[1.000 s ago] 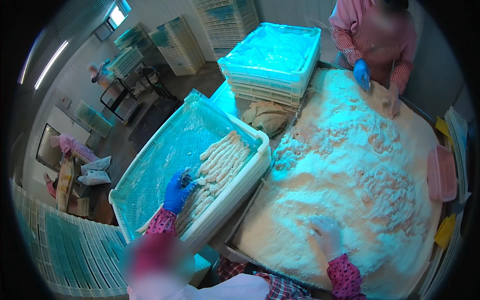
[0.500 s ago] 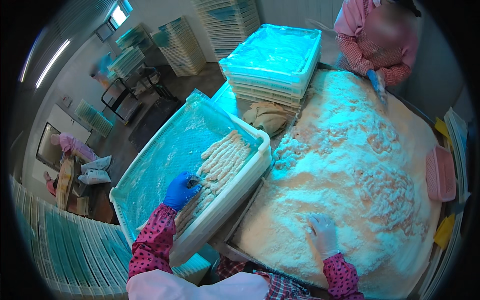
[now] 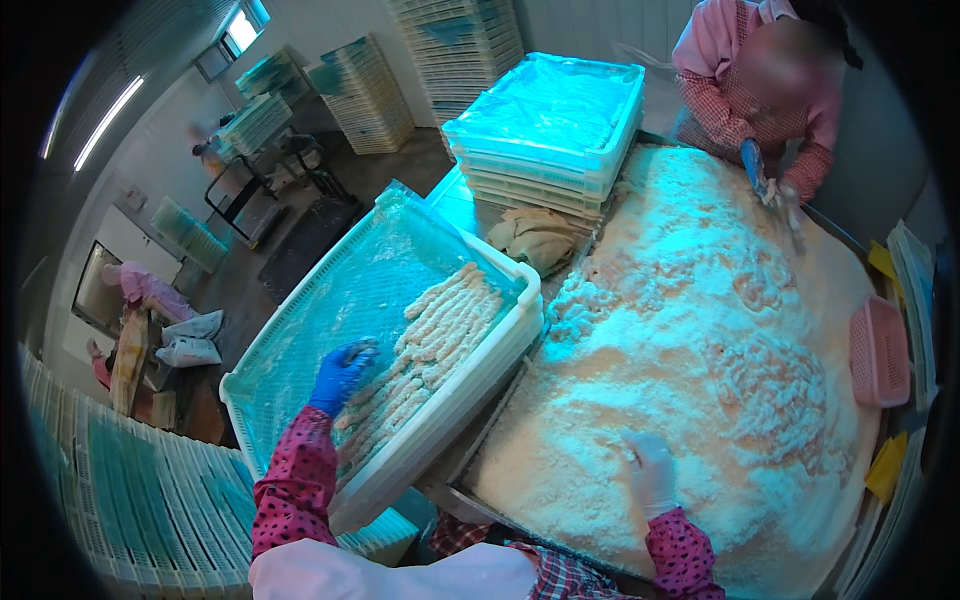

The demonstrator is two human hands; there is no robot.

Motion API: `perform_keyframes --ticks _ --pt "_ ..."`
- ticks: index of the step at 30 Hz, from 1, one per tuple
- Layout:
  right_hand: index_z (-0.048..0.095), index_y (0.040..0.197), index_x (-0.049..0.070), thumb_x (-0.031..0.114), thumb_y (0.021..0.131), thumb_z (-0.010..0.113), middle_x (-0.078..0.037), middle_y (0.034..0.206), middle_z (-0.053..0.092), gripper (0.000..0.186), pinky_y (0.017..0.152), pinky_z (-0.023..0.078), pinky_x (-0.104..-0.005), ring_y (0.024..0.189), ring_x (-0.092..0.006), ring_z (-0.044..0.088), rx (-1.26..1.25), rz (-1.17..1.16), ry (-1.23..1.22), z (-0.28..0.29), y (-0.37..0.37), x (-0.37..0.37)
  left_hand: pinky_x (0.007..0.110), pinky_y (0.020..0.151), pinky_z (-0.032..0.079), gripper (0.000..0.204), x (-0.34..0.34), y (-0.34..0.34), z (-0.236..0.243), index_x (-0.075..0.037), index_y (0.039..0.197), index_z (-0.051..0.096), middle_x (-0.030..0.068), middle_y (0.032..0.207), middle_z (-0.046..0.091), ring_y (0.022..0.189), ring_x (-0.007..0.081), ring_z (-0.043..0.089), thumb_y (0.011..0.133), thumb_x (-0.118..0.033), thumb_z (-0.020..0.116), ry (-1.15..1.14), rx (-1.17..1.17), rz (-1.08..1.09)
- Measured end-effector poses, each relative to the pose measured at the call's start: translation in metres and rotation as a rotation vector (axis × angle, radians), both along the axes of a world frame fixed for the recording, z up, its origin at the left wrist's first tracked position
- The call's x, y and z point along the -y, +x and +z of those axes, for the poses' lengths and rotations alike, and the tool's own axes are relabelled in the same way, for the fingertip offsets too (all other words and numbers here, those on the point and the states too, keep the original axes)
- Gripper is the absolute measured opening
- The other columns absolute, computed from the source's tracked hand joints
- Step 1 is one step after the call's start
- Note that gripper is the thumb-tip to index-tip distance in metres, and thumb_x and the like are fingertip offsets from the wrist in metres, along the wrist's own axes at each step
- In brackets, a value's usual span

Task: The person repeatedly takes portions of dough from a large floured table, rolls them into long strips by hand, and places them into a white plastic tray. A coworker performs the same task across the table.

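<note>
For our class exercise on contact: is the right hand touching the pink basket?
Apart: the head view shows pale powder between the right hand and the pink basket.

No text, label, brand, number or sign can be read anywhere in view. On the white sacks (image 3: 190, 352) at the left, any print is rendered too small and blurred to be made out. No legible lettering is shown on the near crate (image 3: 455, 402), the stacked crates (image 3: 540, 187) or the pink basket (image 3: 880, 352).
</note>
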State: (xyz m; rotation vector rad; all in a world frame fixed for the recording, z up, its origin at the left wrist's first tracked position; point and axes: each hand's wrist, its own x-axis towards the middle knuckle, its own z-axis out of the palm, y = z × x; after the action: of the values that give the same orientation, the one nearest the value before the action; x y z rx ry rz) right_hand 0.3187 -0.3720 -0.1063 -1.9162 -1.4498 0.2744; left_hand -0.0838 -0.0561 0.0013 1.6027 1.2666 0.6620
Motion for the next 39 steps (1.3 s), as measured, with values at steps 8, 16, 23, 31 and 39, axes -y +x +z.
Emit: perform_keyframes --ticks 8,16,23,31,39 --pt "0.058 0.115 0.013 0.015 0.075 0.066 -0.006 0.112 0.057 0.041 0.091 0.041 -0.0424 0.107 -0.0269 0.050 0.186 0.116 0.045 0.025 -0.017 -0.014 0.033 0.097 0.041 0.036 0.047 -0.042 0.038 -0.007 0.124 0.056 0.0081 0.119 0.059 0.112 0.0192 0.053 0.091 -0.020 0.058 -0.404 0.115 -0.003" --pt "0.062 0.098 0.009 0.012 0.078 0.060 -0.012 0.104 0.061 0.020 0.085 0.045 -0.0415 0.098 -0.0317 0.057 0.152 0.127 -0.051 0.019 -0.008 0.035 0.032 0.094 0.042 0.035 0.079 -0.084 0.037 -0.003 0.122 0.056 0.0083 0.117 0.060 0.106 0.0188 0.055 0.088 -0.009 0.059 -0.113 -0.344 -0.089" --pt "0.057 0.117 0.008 0.019 0.073 0.066 -0.015 0.116 0.054 0.046 0.098 0.036 -0.0465 0.112 -0.0319 0.048 0.329 0.116 -0.226 0.035 0.028 0.107 0.034 0.094 0.043 0.038 0.123 0.070 0.051 -0.003 0.123 0.054 0.0130 0.117 0.059 0.108 0.0242 0.056 0.085 0.001 0.057 0.325 -0.115 -0.332" --pt "0.059 0.116 0.005 -0.002 0.081 0.059 -0.011 0.111 0.059 0.036 0.082 0.050 -0.0318 0.099 -0.0203 0.060 -0.710 -0.443 0.097 0.017 0.042 0.088 0.043 0.096 0.041 0.056 0.172 0.262 -0.086 -0.013 0.126 0.052 0.0095 0.137 0.044 0.117 0.0333 0.048 0.072 -0.007 0.067 0.727 -0.212 -1.019" --pt "0.062 0.110 0.004 -0.002 0.074 0.061 -0.013 0.105 0.062 0.037 0.081 0.050 -0.0350 0.094 -0.0270 0.061 0.066 -0.308 0.045 0.033 0.043 0.090 0.032 0.081 0.049 0.025 0.175 0.297 -0.096 -0.006 0.112 0.055 0.0085 0.108 0.061 0.093 0.0153 0.059 0.093 -0.022 0.055 -0.360 0.461 -0.301"
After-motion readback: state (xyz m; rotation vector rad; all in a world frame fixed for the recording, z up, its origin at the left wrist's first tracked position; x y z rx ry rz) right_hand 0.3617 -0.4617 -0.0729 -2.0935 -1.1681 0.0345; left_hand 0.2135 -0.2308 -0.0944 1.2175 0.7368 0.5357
